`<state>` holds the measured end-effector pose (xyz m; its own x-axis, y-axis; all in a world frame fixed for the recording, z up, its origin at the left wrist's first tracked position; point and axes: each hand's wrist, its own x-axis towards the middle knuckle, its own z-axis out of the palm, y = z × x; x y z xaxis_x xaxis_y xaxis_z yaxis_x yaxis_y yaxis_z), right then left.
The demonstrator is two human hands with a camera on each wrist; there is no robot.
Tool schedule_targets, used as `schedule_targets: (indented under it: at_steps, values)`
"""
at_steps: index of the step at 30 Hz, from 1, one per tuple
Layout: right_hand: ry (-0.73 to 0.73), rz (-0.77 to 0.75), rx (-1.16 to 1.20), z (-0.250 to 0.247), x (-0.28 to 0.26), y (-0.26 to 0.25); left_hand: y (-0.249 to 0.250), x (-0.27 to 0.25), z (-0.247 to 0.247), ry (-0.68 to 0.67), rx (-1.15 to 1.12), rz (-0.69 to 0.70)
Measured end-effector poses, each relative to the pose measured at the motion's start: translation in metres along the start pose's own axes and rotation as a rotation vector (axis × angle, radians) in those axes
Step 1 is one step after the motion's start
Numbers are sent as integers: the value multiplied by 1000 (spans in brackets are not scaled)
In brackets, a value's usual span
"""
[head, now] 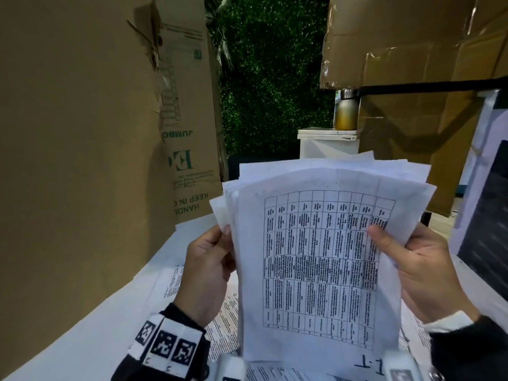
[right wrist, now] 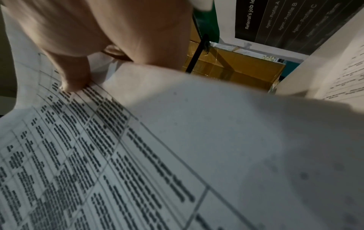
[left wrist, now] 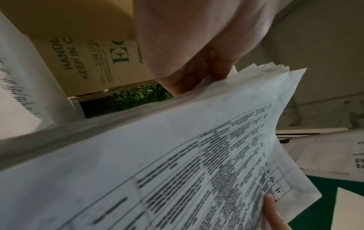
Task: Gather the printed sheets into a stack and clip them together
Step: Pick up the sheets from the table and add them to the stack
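1. The stack of printed sheets point(head: 316, 259) stands nearly upright in the middle of the head view, lifted off the table point(head: 82, 325), probably so that its edges can be evened up before clipping.
2. The left hand point(head: 209, 273) grips the stack's edge at 9 o'clock, thumb on the front and fingers curled behind; the left wrist view shows those fingers pinching the fanned corner.
3. The right hand point(head: 423, 270) grips the edge at 3 o'clock, its thumb pressed on the printed table of the top sheet, fingers hidden behind. Holding both sides keeps the loose pile from sliding apart.
4. The upper edges at 12 o'clock are splayed and uneven, so squaring seems unfinished.
5. More printed pages point(head: 222, 320) lie flat on the table at 6 to 7 o'clock, apparently awaiting collection.
6. I can see no clip anywhere.
7. Cardboard boxes point(head: 82, 133) rise at 10 o'clock, a metal bottle point(head: 345, 114) at 1 o'clock.
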<state>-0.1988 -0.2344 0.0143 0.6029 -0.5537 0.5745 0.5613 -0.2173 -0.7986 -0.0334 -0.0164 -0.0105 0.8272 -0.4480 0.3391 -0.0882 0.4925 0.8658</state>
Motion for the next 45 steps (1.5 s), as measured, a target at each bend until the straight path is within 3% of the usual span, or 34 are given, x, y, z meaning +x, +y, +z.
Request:
schedule_targets:
  at_steps: [6,9,14,16,20,23,25,29,31,33,36,38,42,45]
  values:
    - [-39,-15,24,2,-1,-2,25,9,16,9,40,122]
    - [-25,4,36,5,-5,-4,33,12,22,-1,-25,120]
    - [102,-20,91,13,-3,-7,30,-2,26,-175,-59,96]
    - [122,-50,113,18,0,-12,20,-5,22,-227,55,136]
    - [63,-180,40,29,2,-22,24,-6,28,-79,280,196]
    - [-83,-160,48,30,-1,-20,29,-9,27,0,326,248]
    - [-126,-86,7,27,-3,-15,24,-12,15,-1,332,206]
    - [-240,111,-174,21,-9,3,2,-25,-10,-75,354,-39]
    - [-223,175,-311,18,-9,18,-3,-27,-15,-75,380,-95]
    - [-139,221,-383,20,-7,23,0,-22,-14,-26,415,-99]
    - [-91,87,-287,33,-2,8,17,-13,-8,49,379,-33]
    - [-119,35,-204,39,-3,-4,24,-10,-10,33,360,-29]
    - [-309,249,-267,39,-19,19,9,-25,-32,-43,452,-99]
    - [-406,269,-341,42,-25,41,-4,-29,-49,-10,472,-170]
